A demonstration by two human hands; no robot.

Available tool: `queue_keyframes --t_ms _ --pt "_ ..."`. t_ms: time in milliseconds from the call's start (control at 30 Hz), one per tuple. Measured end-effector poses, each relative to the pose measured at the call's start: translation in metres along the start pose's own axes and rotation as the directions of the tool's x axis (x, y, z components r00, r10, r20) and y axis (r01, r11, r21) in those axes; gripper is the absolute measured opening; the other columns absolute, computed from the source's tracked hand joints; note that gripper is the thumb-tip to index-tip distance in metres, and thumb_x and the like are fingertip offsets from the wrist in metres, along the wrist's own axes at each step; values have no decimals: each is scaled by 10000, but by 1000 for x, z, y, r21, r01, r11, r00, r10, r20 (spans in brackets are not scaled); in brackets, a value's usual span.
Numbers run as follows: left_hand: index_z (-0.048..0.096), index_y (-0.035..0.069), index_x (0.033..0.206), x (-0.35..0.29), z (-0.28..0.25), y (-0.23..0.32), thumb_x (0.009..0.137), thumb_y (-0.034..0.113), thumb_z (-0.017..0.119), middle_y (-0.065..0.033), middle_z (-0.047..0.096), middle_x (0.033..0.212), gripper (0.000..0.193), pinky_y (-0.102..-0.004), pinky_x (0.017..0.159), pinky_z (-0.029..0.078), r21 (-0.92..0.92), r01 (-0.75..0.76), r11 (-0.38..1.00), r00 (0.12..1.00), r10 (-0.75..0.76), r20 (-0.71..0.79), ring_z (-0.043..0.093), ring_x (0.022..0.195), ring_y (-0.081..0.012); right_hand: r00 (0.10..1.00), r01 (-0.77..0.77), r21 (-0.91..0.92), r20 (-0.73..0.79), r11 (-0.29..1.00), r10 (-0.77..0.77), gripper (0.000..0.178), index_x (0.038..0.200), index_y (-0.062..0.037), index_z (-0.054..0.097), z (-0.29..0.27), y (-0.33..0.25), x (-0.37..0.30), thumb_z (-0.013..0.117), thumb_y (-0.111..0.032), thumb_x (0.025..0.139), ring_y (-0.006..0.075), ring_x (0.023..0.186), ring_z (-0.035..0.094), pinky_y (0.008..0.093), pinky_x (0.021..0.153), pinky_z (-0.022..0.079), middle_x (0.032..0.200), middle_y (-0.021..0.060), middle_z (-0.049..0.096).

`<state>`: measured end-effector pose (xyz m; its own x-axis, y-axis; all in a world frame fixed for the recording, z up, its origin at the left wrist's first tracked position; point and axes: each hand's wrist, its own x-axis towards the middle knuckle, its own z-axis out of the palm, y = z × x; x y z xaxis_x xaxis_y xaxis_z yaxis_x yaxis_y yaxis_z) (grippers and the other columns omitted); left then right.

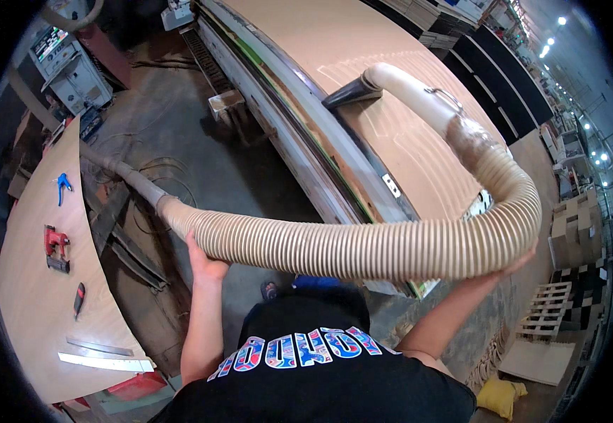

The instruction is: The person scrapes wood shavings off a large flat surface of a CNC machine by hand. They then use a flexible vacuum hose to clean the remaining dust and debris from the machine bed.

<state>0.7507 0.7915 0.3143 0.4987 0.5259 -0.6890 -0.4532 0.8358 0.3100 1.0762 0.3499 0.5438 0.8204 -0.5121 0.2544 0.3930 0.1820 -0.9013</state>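
A thick ribbed beige extraction hose [335,243] stretches across in front of my body and curves back at the right. My left hand [206,262] grips it from below near its left end, thumb up along the near side. At the bend on the right, my right hand [518,262] is closed round the underside; most of its fingers are hidden behind the ribs. From the bend, the hose joins a white pipe [412,92] with a dark angled nozzle [352,92], which rests on or just above the large brown board [299,35].
At the left, a pale sheet [31,282] carries a blue air blow gun [62,189], a red nailer [57,248], a utility knife [79,299] and metal strips [105,358]. Dark stacked boards [500,81], a wooden pallet [545,310] and a yellow bag [500,398] are at the right.
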Motion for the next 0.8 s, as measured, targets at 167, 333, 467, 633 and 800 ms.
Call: queue_keyframes --t_ms 167,333,467,633,800 --pt "493 118 1543 -18 5 -17 995 635 532 -141 598 1506 754 -624 1127 473 49 63 997 998 -62 -30 602 1356 -364 972 103 -81 -202 991 -117 681 1489 -27 524 -100 -30 -14 374 -549 1078 287 1186 707 461 933 659 1358 168 664" --pt "508 114 1534 -13 3 -23 1004 647 515 -138 602 1506 751 -615 1121 486 69 110 992 994 -110 -3 604 1356 -359 928 143 -141 -324 980 -182 678 1489 -29 525 -165 -46 -23 392 -548 1074 282 1187 704 459 935 652 1351 165 667" --pt "515 114 1529 -5 10 -24 1005 646 517 -140 610 1497 747 -611 1120 488 73 146 987 989 -143 -50 609 1349 -358 914 146 -169 -354 975 -198 675 1489 -31 525 -178 -40 -21 407 -547 1070 278 1187 702 458 938 646 1346 163 670" --pt "520 112 1522 20 15 -33 1007 644 524 -142 619 1484 741 -599 1133 483 62 160 985 987 -159 -21 612 1345 -356 924 116 -152 -345 982 -163 673 1488 -33 526 -158 -7 -5 425 -546 1066 273 1188 700 457 940 639 1339 160 673" --pt "529 96 1503 49 55 -35 1025 604 518 -136 626 1475 697 -559 1158 471 44 162 986 987 -161 -28 615 1338 -342 953 48 -96 -293 994 -74 671 1488 -35 527 -103 57 27 444 -546 1062 269 1188 697 456 943 632 1332 157 676"
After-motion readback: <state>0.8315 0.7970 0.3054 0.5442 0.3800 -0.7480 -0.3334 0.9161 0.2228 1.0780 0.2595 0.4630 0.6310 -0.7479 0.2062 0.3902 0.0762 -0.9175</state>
